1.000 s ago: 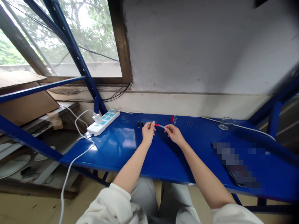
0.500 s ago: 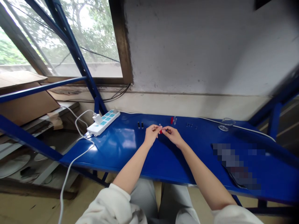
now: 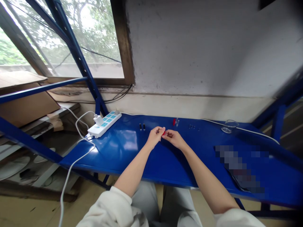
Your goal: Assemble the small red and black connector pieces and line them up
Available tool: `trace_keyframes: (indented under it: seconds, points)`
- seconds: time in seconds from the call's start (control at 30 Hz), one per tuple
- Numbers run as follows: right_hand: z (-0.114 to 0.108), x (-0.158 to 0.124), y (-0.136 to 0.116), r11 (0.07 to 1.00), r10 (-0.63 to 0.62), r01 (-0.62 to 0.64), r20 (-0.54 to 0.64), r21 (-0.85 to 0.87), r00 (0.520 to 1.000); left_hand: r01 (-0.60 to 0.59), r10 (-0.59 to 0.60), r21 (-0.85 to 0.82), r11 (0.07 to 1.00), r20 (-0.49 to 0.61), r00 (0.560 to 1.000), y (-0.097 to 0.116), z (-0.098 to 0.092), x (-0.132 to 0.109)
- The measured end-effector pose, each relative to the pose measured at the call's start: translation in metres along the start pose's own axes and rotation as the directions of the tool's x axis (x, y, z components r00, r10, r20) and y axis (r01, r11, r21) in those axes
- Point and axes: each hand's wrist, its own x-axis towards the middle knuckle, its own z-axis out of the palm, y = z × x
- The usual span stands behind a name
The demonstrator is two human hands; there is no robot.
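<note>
Nearest are the pale sleeves (image 3: pixel 107 209) and trousers (image 3: pixel 145 197). Beyond them, above the counter (image 3: pixel 165 168), the left hand (image 3: pixel 155 137) and right hand (image 3: pixel 175 138) are almost fingertip to fingertip. The left is closed on a small red part (image 3: pixel 163 133), visible between them; the right's fingertips meet it, though whether they clamp it cannot be told. A second ago the hands stood apart, a clear rod spanning the gap from the red part — now the gap has closed and the rod is hidden. The work thus appears to be close fingertip handling of the red part. Farther back lie two black pieces (image 3: pixel 144 126), another red piece (image 3: pixel 174 121) beside clear tubes (image 3: pixel 177 122), and tiny clear bits (image 3: pixel 192 126) — all resting where they were.
</note>
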Motion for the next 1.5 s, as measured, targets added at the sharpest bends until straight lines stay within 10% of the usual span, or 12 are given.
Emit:
trace_keyframes:
  seconds: [0.3, 1.13, 1.5]
  points:
    - [-0.042, 0.013, 0.037, 0.889, 0.111, -0.297, -0.466, -0.348, 0.878, -0.097, 0.158, 0.382, 0.919, -0.134, 0.978, -0.007, -0.002, -0.001]
    - [-0.048, 0.027, 0.047, 0.620, 0.275, -0.565, -0.523, -0.544, 0.807, -0.197, 0.182, 0.608, 0.769, 0.087, 0.979, 0.002, 0.007, -0.010]
    - [-0.047, 0.025, 0.036, 0.553, 0.350, -0.594, -0.485, -0.584, 0.802, 0.314, -0.040, 0.838, 0.447, -0.332, 0.943, 0.003, -0.034, 0.004]
